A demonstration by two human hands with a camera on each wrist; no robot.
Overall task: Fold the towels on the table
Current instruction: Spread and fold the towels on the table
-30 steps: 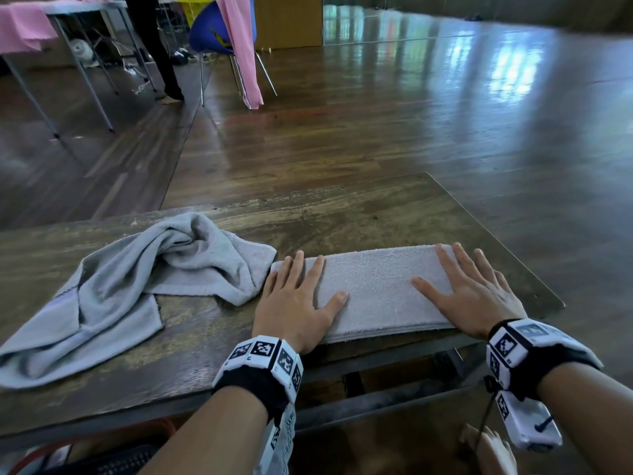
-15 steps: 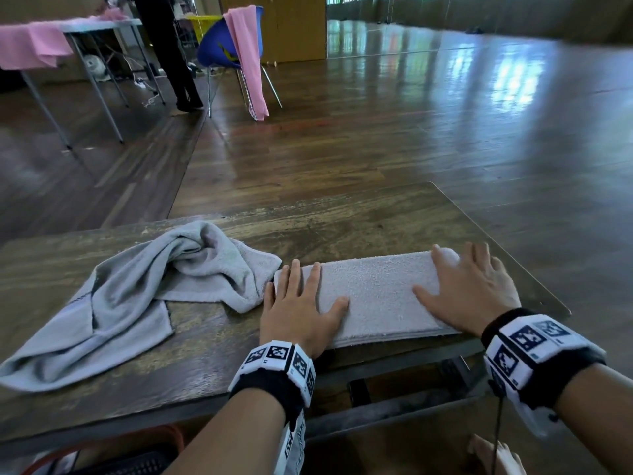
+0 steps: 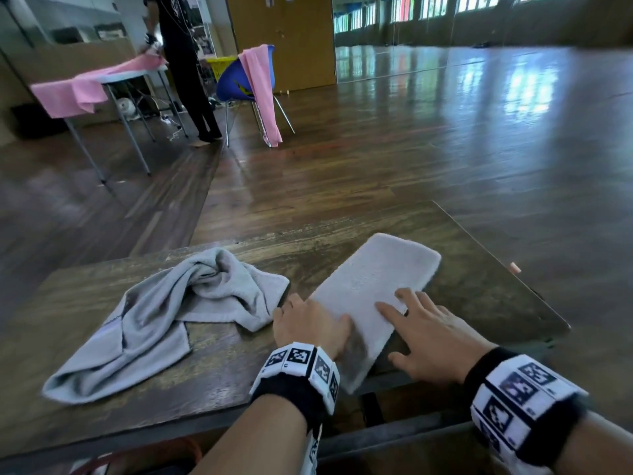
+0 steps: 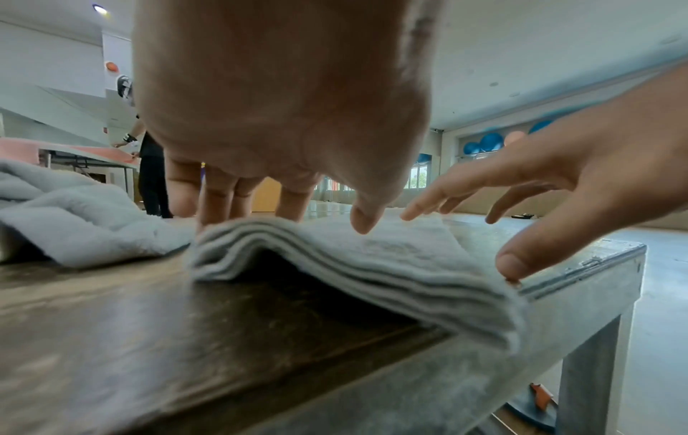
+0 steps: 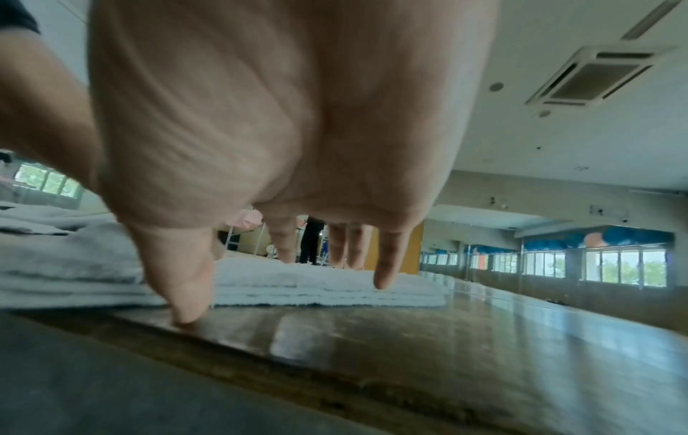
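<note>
Grey folded towel lying diagonally on wooden table, near end overhanging the near edge and lifted a little, layers showing in the left wrist view. Left hand gripping that near left corner, thumb on top, fingers curled round the towel's left edge. Right hand flat, fingers apart and straight, fingertips on the towel, thumb down on bare table by the near edge. Crumpled towel unfolded at left, just beside the left hand. Far left: second table draped in pink cloth, person standing, blue chair.
</note>
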